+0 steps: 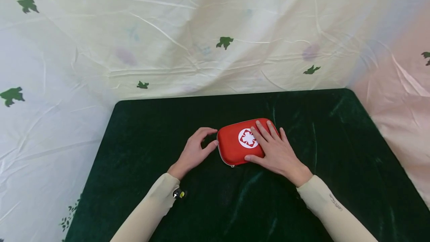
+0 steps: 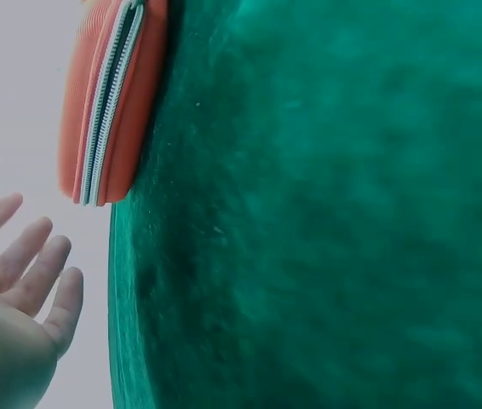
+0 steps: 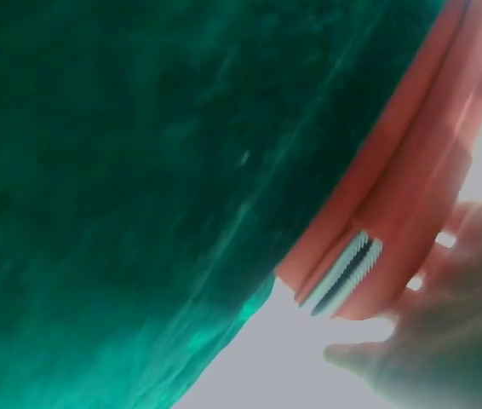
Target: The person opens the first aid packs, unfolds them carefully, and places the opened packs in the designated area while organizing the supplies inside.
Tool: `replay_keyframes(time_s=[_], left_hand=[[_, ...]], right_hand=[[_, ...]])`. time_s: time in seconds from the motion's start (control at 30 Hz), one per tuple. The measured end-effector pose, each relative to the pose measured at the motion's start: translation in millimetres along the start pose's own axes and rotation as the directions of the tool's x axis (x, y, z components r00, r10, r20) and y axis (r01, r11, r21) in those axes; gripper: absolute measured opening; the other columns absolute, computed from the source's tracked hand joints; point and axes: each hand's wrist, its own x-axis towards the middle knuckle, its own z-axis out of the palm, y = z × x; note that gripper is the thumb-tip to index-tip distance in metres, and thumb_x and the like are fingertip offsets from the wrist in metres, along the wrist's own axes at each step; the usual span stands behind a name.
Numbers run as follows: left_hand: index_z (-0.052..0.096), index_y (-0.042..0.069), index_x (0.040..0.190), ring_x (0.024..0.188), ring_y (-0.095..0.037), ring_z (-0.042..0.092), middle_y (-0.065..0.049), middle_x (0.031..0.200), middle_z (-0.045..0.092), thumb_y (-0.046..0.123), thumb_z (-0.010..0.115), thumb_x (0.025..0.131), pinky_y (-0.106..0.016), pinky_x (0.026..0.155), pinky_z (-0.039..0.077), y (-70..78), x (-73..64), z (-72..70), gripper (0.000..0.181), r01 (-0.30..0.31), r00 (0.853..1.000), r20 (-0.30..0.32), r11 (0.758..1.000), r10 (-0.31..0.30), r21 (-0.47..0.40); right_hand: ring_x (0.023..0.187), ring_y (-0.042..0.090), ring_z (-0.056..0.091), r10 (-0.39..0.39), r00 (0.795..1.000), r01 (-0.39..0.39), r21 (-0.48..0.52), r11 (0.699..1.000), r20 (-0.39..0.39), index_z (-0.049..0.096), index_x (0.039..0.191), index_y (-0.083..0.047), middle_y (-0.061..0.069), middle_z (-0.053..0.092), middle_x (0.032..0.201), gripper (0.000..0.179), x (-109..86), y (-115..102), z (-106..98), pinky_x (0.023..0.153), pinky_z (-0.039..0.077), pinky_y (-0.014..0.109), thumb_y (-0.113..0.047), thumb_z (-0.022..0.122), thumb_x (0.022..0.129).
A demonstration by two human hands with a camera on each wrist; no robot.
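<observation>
A red zippered first-aid case (image 1: pixel 231 141) with a white round emblem lies flat on the dark green cloth. My right hand (image 1: pixel 277 152) rests on its right part with fingers spread, covering some of the emblem's edge. Beside the case's left end is my left hand (image 1: pixel 195 148), thumb and fingers apart and loosely bent. In the left wrist view, a gap shows between those fingers and the case (image 2: pixel 113 111). Pale zipper teeth (image 2: pixel 109 102) run along its side with a dark line between them. A small zipper pull (image 1: pixel 232 166) hangs at the front left corner.
The green velvet cloth (image 1: pixel 151 122) covers a table with rounded far corners. A pale curtain (image 1: pixel 168 55) with green bird and leaf prints hangs behind it and down both sides. A dark round object (image 1: pixel 179 194) sits by the left sleeve's cuff.
</observation>
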Motion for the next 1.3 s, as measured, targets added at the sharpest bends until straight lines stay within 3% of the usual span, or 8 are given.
replay_keyframes(time_s=[0.23, 0.53, 0.73, 0.93, 1.13, 1.3], left_hand=[[0.049, 0.010, 0.153, 0.142, -0.025, 0.045, -0.005, 0.157, 0.047, 0.045, 0.059, 0.102, -0.052, 0.117, 0.038, 2.3, 18.3, 4.3, 0.062, 0.043, 0.997, 0.063, 0.998, -0.046, 0.034], [0.041, 0.008, 0.158, 0.145, -0.029, 0.042, -0.009, 0.162, 0.041, 0.051, 0.054, 0.102, -0.049, 0.118, 0.038, 5.9, 31.9, 13.9, 0.072, 0.058, 0.985, 0.157, 0.997, -0.066, 0.051], [0.041, 0.010, 0.158, 0.142, -0.029, 0.046, -0.009, 0.160, 0.044, 0.052, 0.055, 0.101, -0.048, 0.116, 0.040, 4.8, 33.2, 17.4, 0.072, 0.108, 0.977, 0.175, 0.991, -0.119, 0.076], [0.044, 0.009, 0.157, 0.137, -0.030, 0.050, -0.011, 0.156, 0.049, 0.052, 0.055, 0.102, -0.048, 0.115, 0.042, 4.4, 32.8, 18.5, 0.070, 0.112, 0.975, 0.182, 0.991, -0.124, 0.075], [0.046, 0.009, 0.155, 0.134, -0.028, 0.053, -0.010, 0.154, 0.051, 0.051, 0.056, 0.102, -0.047, 0.112, 0.045, 3.5, 29.5, 16.3, 0.068, 0.102, 0.977, 0.182, 0.992, -0.113, 0.068], [0.048, 0.008, 0.154, 0.135, -0.028, 0.053, -0.010, 0.154, 0.052, 0.047, 0.058, 0.103, -0.048, 0.112, 0.046, 2.6, 20.0, 12.0, 0.065, 0.105, 0.979, 0.171, 0.994, -0.110, 0.037]], right_hand=[[0.158, 0.042, 0.002, 0.047, 0.999, -0.046, 0.031, 0.998, -0.023, 0.022, 0.166, -0.017, 0.009, 0.010, 0.174, 0.106, -15.8, 11, -8, 0.121, 0.010, 0.070, -0.080, 0.056, 0.088], [0.158, 0.041, 0.003, 0.120, 0.993, -0.120, 0.148, 0.982, 0.009, 0.018, 0.166, -0.010, 0.012, 0.008, 0.174, 0.109, -33.5, 21, -12, 0.121, 0.017, 0.067, -0.077, 0.057, 0.090], [0.156, 0.043, 0.014, 0.149, 0.989, -0.151, 0.185, 0.971, 0.025, 0.015, 0.165, -0.003, 0.020, 0.014, 0.171, 0.112, -36.0, 25, -9, 0.121, 0.023, 0.064, -0.075, 0.058, 0.091], [0.153, 0.044, 0.023, 0.164, 0.986, -0.165, 0.224, 0.960, 0.023, 0.014, 0.165, -0.003, 0.022, 0.018, 0.170, 0.112, -33.4, 25, -8, 0.117, 0.030, 0.064, -0.072, 0.061, 0.091], [0.146, 0.044, 0.038, 0.174, 0.985, -0.166, 0.278, 0.946, -0.003, 0.019, 0.164, -0.002, 0.023, 0.029, 0.166, 0.105, -27.3, 26, -11, 0.112, 0.040, 0.063, -0.055, 0.074, 0.092], [0.145, 0.043, 0.039, 0.141, 0.989, -0.122, 0.332, 0.936, -0.035, 0.025, 0.163, 0.000, 0.024, 0.034, 0.163, 0.100, -21.7, 27, -13, 0.112, 0.039, 0.063, -0.044, 0.080, 0.091]])
